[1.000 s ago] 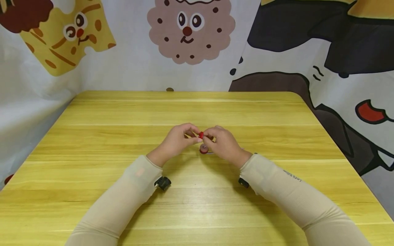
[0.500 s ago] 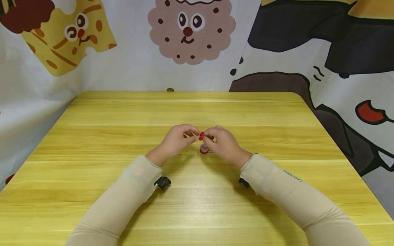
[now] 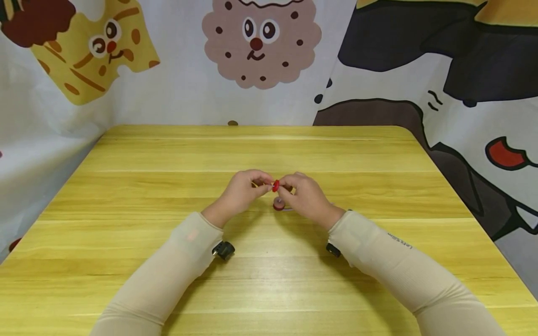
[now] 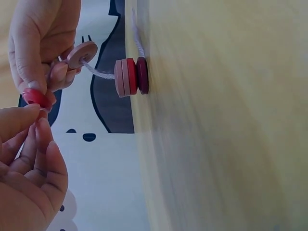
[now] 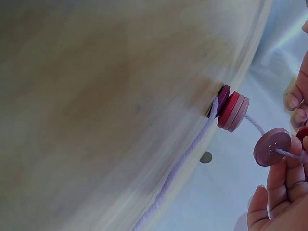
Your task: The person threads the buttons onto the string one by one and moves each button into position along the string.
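My left hand (image 3: 240, 190) and right hand (image 3: 308, 195) meet above the wooden table. Between their fingertips is a red button (image 3: 276, 185), tilted on edge, which the right thumb and forefinger pinch. The left thumb and forefinger close together at its other face, where a small pale bit of string shows; the fingers mostly hide it. A dusty-pink button (image 4: 82, 55) hangs on the lilac string (image 5: 177, 169) beside the right fingers. Farther along the string, a stack of pink and red buttons (image 4: 123, 78) stands on edge near a dark maroon button (image 4: 143, 75).
The wooden table (image 3: 269, 275) spreads around both hands. A cartoon-printed cloth (image 3: 176, 93) hangs behind its far edge. Small black cameras (image 3: 223, 250) sit on the wrists, over beige sleeves (image 3: 164, 270).
The red button has turned between the fingertips and shows more of its disc. The left fingertips have drawn slightly off its face. Hands and threaded buttons otherwise stay in place.
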{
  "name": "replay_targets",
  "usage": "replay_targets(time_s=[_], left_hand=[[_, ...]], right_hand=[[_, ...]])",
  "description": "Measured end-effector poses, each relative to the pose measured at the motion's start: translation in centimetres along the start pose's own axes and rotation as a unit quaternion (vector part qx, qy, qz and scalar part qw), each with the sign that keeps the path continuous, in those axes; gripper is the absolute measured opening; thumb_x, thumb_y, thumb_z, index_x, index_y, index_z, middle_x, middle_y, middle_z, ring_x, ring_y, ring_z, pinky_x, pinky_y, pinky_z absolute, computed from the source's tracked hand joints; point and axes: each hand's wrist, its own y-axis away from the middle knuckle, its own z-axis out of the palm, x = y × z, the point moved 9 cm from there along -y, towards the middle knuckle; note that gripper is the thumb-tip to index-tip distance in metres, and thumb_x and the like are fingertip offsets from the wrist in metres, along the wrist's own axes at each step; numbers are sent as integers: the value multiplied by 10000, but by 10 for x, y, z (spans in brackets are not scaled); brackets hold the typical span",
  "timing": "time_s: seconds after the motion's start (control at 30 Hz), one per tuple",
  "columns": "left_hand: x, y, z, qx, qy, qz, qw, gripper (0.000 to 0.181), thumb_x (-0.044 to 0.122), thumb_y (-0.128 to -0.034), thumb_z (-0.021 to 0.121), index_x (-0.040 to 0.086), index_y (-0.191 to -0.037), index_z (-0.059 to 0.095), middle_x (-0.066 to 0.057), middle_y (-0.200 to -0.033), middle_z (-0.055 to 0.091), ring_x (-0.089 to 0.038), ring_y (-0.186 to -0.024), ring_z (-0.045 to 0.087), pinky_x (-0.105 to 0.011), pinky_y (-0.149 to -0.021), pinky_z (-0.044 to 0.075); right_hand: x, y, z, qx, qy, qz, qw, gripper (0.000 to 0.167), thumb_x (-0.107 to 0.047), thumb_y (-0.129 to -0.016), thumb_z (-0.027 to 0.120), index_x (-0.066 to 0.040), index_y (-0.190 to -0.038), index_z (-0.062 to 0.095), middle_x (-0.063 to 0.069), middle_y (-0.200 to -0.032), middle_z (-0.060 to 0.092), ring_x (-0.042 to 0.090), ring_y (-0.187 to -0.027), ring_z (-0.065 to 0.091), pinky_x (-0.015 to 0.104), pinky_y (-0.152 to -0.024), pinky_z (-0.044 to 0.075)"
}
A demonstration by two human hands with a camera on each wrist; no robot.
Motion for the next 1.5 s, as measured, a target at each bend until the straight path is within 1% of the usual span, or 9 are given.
replay_targets(time_s=[0.43, 0.57, 0.8, 0.9, 1.03, 1.2, 1.3, 1.43, 1.5], left_hand=[[5, 1, -2, 84, -35, 86, 9999, 139, 77, -935, 635, 50, -1045, 716, -68, -1032, 683, -195, -858, 566, -273, -684, 480], [7, 2, -3, 118, -32, 119, 9999, 132, 75, -937, 631, 53, -1030, 722, -67, -1034, 679, -200, -863, 566, -279, -683, 482], [9, 3, -5, 162, 18, 116, 9998, 135, 66, -940, 623, 44, -1034, 718, -78, -1035, 671, -212, -879, 570, -284, -685, 488], [9, 3, -7, 182, 8, 133, 9997, 141, 66, -943, 619, 40, -1043, 715, -82, -1034, 672, -213, -880, 573, -282, -687, 489], [11, 4, -8, 223, 50, 177, 9996, 146, 62, -942, 620, 36, -1051, 713, -87, -1035, 676, -209, -852, 578, -280, -668, 481], [13, 4, -9, 279, 117, 279, 9992, 143, 57, -938, 623, 36, -1048, 712, -89, -1031, 677, -200, -822, 577, -280, -654, 471], [13, 3, -10, 323, 89, 268, 9991, 140, 59, -938, 623, 34, -1044, 711, -89, -1028, 680, -200, -830, 582, -280, -665, 478], [13, 3, -11, 340, 46, 201, 9992, 148, 66, -942, 618, 29, -1056, 705, -89, -1039, 678, -206, -846, 581, -285, -679, 481], [12, 2, -11, 347, 61, 174, 9992, 151, 70, -945, 615, 28, -1062, 701, -88, -1043, 676, -208, -846, 577, -289, -677, 478]], right_hand=[[1, 0, 2, -103, -41, 66, 9999, 130, -119, -950, 601, -52, -916, 708, -23, -813, 660, 159, -767, 487, 306, -667, 444], [3, 0, 4, -231, -84, 177, 9995, 127, -149, -949, 610, -63, -925, 700, -49, -769, 646, 165, -762, 476, 313, -671, 435], [7, 0, 10, -546, -289, 385, 9973, 139, -158, -937, 583, -100, -1035, 663, -28, -733, 609, 172, -754, 508, 317, -667, 468], [8, 0, 11, -591, -355, 399, 9968, 194, -156, -924, 592, -106, -1107, 633, -5, -752, 604, 158, -657, 530, 294, -589, 473], [8, 0, 11, -616, -372, 437, 9964, 351, -195, -907, 623, -72, -1232, 574, 7, -778, 596, 134, -530, 487, 269, -501, 431], [8, 1, 12, -657, -386, 460, 9960, 425, -248, -905, 633, -68, -1280, 547, -1, -801, 600, 130, -509, 461, 261, -489, 400], [6, 0, 12, -653, -350, 341, 9967, 362, -250, -913, 628, -62, -1221, 595, -12, -822, 609, 141, -605, 503, 280, -552, 431], [5, 0, 11, -597, -211, 219, 9978, 236, -235, -938, 600, -62, -1084, 667, -46, -820, 620, 159, -806, 533, 342, -746, 467], [5, 0, 11, -590, -218, 251, 9977, 200, -231, -954, 586, -75, -1032, 684, -63, -803, 630, 163, -845, 530, 367, -810, 456]])
